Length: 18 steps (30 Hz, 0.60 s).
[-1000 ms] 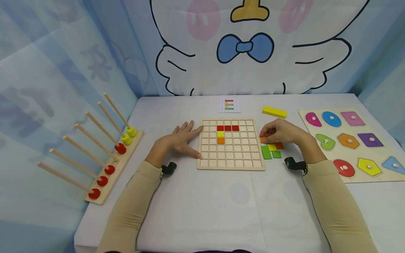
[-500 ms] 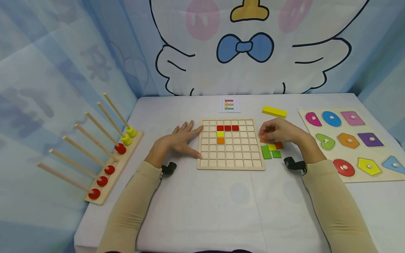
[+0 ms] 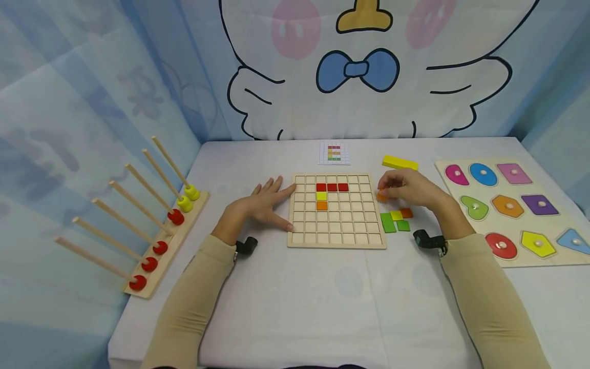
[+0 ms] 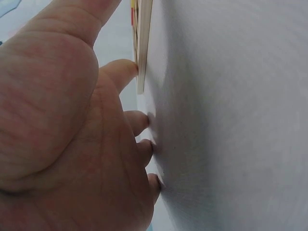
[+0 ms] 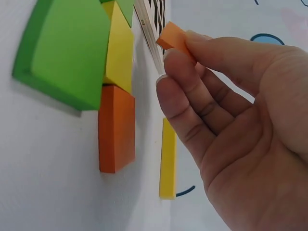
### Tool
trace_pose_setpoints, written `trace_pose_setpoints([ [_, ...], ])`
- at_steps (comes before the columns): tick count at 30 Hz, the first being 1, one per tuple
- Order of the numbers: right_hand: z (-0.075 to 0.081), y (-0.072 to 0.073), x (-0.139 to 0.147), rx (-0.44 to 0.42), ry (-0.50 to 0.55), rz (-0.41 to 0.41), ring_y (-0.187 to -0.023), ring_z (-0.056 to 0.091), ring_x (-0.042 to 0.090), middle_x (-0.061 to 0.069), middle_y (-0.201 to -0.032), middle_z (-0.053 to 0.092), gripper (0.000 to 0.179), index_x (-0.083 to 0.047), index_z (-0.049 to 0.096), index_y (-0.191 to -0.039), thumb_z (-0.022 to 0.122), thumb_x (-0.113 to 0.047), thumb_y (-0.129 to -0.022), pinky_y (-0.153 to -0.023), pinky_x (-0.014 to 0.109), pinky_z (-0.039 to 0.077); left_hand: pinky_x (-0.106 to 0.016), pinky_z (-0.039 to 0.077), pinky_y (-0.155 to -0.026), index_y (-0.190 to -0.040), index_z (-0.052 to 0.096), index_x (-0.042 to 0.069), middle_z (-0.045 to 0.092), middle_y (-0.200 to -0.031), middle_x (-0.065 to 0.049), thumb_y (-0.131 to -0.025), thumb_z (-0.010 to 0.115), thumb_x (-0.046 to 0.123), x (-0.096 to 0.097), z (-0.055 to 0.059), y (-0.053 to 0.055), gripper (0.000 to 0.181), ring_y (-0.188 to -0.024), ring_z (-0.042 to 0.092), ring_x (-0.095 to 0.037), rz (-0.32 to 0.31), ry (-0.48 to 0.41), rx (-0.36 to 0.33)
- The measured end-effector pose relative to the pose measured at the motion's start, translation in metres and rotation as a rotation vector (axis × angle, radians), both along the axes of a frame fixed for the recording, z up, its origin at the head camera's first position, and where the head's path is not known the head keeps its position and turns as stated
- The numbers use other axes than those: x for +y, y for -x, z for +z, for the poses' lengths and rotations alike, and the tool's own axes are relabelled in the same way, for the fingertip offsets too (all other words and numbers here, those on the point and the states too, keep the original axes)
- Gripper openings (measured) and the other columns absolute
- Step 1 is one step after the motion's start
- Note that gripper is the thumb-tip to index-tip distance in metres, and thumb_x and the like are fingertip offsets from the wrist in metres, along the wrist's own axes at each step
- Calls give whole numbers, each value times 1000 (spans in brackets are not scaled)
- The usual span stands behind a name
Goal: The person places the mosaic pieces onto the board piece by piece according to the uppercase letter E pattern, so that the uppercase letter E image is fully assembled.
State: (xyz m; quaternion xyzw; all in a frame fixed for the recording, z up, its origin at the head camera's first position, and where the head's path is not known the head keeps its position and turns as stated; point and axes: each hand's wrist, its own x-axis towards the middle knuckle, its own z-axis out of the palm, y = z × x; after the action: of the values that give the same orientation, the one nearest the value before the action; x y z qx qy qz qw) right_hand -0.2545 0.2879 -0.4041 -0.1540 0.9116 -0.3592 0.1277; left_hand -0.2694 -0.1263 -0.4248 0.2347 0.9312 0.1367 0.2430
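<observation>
My right hand (image 3: 407,187) pinches a small orange square tile (image 5: 172,36) between thumb and fingertips, just off the right edge of the wooden grid board (image 3: 338,225). In the right wrist view the tile is lifted off the table. My left hand (image 3: 260,207) lies with fingers spread at the board's left side, thumb and index fingertips at its edge. Red tiles (image 3: 332,187) sit in a row on the grid, with a yellow tile (image 3: 321,196) and an orange tile (image 3: 321,205) below the leftmost. Beside the board lie green tiles (image 3: 388,222), a yellow tile (image 3: 396,216) and an orange-red tile (image 3: 406,212).
A card with a coloured grid pattern (image 3: 334,153) lies behind the board. A yellow bar (image 3: 400,163) is at the back right. On the right is a shape puzzle board (image 3: 488,228); on the left, a wooden peg rack (image 3: 161,248) with red and yellow beads.
My right hand has lifted the orange tile up from the loose pieces beside the board, shifting slightly away from me. The left hand has stayed in place.
</observation>
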Motion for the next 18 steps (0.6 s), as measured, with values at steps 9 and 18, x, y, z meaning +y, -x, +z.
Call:
trace_pose_setpoints([
  [9, 0, 0, -12, 49, 116, -68, -87, 64, 28, 14, -106, 68, 14, -5, 70, -112, 67, -14, -102, -77, 25, 57, -56, -10, -130, -168, 5, 35, -16, -175, -10, -75, 78, 75, 0, 0, 0, 125, -162, -18, -31, -4, -3, 1],
  [18, 3, -3, -24, 71, 137, -76, -93, 63, 27, 13, -113, 68, 20, -7, 70, -120, 68, -12, -101, -79, 19, 54, -56, -11, -129, -168, 5, 35, -15, -175, -10, -75, 79, 75, 0, 1, -1, 126, -162, -18, -31, -7, -7, 6],
])
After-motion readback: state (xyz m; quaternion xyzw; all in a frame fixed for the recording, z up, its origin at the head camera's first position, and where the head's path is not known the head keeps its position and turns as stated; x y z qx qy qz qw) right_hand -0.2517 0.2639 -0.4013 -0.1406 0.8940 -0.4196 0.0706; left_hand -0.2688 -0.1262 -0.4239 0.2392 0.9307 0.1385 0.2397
